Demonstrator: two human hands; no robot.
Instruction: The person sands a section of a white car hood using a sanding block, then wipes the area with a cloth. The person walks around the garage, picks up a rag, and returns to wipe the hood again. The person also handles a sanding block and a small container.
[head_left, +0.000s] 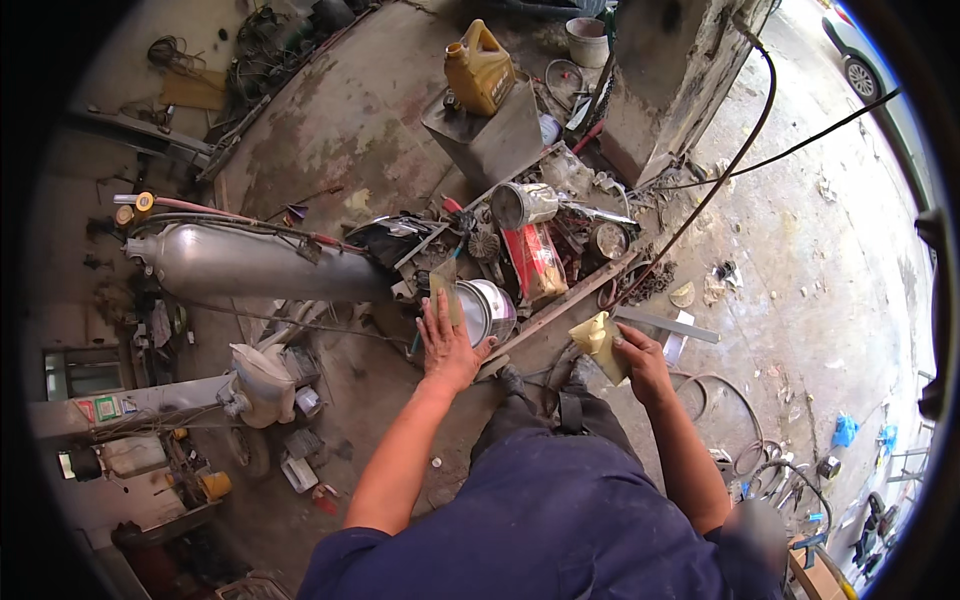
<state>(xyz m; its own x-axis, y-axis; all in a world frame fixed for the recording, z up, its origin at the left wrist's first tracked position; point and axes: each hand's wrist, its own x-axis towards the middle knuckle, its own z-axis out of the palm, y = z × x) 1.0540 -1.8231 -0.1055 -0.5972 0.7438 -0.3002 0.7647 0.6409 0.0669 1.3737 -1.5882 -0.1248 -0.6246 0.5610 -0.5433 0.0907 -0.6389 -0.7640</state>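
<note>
Head cam, live now: R hand (643, 366) has thumb & fingers closed on a flat yellow piece (597, 343), held up in front of the body; putty-loaded spreader or folded sheet, can't tell at this res. L hand (452, 352) is up at the white round can (482, 311), fingers extended, w/ a thin yellowish translucent card (445, 288) standing right by the fingertips. Can't tell if those fingers actually pinch it or just sit against it. Can's tilted, its pale round end toward the L hand, next to the wooden rail (562, 312) of the junk-filled bay. Red pkg (535, 262) and a paint-smeared tin (524, 205) lie just beyond; silver gas cylinder (265, 262) off to the left; grey flat bar (668, 324) just past the R hand.

Step in hand, approx.: handling the two flat pieces at the can, hands apart. Next move, as I judge it, calls for a firm R grip, yellow piece kept level, and the L hand clear of the can's rim.
</note>
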